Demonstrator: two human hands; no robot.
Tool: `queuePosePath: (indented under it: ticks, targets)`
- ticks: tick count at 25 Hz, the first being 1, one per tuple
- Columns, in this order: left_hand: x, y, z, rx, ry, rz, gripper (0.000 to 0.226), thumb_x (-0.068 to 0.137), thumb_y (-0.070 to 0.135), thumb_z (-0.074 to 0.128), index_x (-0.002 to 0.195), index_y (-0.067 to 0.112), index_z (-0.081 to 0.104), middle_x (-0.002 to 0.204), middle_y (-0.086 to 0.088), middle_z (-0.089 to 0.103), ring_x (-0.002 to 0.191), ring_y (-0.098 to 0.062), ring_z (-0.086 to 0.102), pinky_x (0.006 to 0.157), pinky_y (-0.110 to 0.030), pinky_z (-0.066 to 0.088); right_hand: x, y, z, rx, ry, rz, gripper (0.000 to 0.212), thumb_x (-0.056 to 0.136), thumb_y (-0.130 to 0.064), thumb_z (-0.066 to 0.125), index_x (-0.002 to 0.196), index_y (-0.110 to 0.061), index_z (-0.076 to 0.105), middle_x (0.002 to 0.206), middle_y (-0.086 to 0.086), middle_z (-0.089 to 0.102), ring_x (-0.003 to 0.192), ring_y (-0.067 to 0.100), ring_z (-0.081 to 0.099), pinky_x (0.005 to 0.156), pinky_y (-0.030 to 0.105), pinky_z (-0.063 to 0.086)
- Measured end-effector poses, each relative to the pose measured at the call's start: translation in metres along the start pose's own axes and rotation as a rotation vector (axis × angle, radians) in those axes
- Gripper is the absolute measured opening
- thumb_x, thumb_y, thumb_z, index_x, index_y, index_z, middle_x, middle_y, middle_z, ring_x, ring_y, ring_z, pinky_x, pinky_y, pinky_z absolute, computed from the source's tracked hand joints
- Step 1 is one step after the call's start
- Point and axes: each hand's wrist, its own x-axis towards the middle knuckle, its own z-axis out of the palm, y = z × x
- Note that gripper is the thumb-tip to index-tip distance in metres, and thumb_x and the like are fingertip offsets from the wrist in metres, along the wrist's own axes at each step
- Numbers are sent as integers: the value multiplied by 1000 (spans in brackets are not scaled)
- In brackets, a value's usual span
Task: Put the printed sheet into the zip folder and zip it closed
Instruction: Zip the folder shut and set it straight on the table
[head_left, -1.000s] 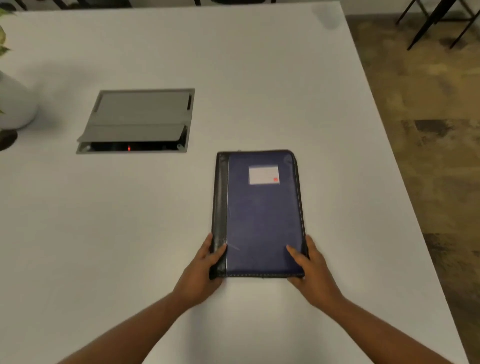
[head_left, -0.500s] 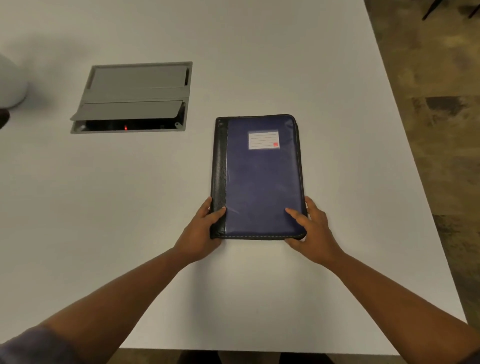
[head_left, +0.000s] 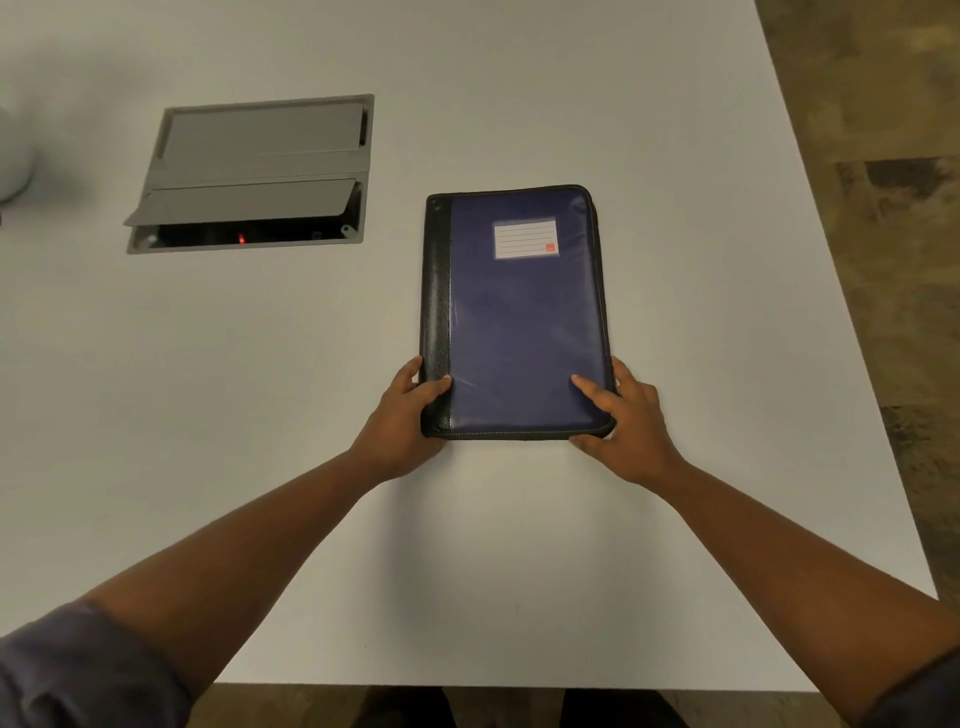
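A dark blue zip folder (head_left: 519, 322) with a black spine and a white label lies flat and closed on the white table (head_left: 260, 415). My left hand (head_left: 402, 423) grips its near left corner, thumb on the cover. Gripping the near right corner is my right hand (head_left: 626, 423), with its index finger on top of the cover. No printed sheet is in view.
A grey cable hatch (head_left: 249, 174), its flap ajar with a red light inside, is set into the table at the far left. A white pot (head_left: 13, 161) shows at the left edge. The table's right edge (head_left: 852, 322) and near edge border brown floor.
The view has tilted down, showing the table's near edge. Both hands have kept their grip on the folder's near corners; the folder looks unmoved on the table.
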Motion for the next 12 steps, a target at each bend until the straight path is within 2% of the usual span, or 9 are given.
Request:
queuePosePath:
  ticks: [12]
  targets:
    - [10, 3, 3, 10, 16, -68, 77, 84, 16, 81, 151, 22, 45, 168, -13, 9, 151, -37, 22, 120, -49, 31, 17, 0, 1, -40, -41, 60, 84, 84, -43, 76, 151, -46, 27, 162, 4, 21, 137, 33, 29, 110, 52, 41]
